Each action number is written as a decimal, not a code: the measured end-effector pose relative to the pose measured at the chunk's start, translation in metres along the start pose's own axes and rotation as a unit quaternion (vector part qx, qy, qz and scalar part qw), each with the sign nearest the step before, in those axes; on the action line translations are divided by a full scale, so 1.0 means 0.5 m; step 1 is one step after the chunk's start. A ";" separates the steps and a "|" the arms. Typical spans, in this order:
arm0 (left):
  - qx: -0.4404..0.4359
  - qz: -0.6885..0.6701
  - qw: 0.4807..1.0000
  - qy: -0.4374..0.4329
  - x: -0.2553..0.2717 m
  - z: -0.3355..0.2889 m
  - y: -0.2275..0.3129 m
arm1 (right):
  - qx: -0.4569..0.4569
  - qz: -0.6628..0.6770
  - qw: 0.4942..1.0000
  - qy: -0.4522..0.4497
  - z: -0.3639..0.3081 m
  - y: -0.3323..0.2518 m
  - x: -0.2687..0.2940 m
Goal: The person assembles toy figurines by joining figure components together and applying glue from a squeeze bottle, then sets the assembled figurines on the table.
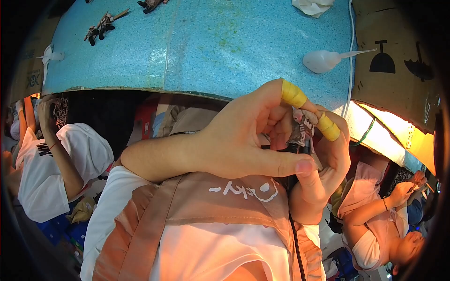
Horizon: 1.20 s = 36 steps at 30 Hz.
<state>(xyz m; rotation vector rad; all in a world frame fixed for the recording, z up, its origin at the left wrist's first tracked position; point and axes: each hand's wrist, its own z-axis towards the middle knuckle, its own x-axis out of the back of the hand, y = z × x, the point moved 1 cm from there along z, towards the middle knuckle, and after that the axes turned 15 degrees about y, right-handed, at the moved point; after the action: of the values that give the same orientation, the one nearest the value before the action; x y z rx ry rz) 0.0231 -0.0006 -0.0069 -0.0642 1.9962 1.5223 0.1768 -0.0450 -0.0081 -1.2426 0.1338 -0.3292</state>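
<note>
A small painted figurine point(304, 126) with black boots is held in front of my chest, just off the near edge of the blue table. My left hand point(234, 136) reaches across from the left, its fingers and thumb closed around the figurine. From the right, my right hand point(335, 164) curls about the same piece, fingertips meeting those of the left. Yellow tape wraps a fingertip on each hand. Fingers cover much of the figurine, and any small tool among them cannot be made out.
Similar figurines point(100, 29) lie at the blue table's point(197, 51) far left. A white squeeze bottle point(321, 61) with a thin nozzle lies at right, near a white cable point(352, 28) and cardboard point(393, 28). Crumpled white material point(313, 6) sits farther back. Other people work on both sides.
</note>
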 end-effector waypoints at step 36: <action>-0.145 0.105 0.979 -0.101 0.018 0.016 -0.008 | -0.193 0.252 0.946 0.073 -0.004 -0.013 -0.017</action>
<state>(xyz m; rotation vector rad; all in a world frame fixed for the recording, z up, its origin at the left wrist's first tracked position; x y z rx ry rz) 0.0210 0.0080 -0.0157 0.1803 1.6528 1.8656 0.1670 -0.0460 -0.0033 -1.5156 0.6576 0.0579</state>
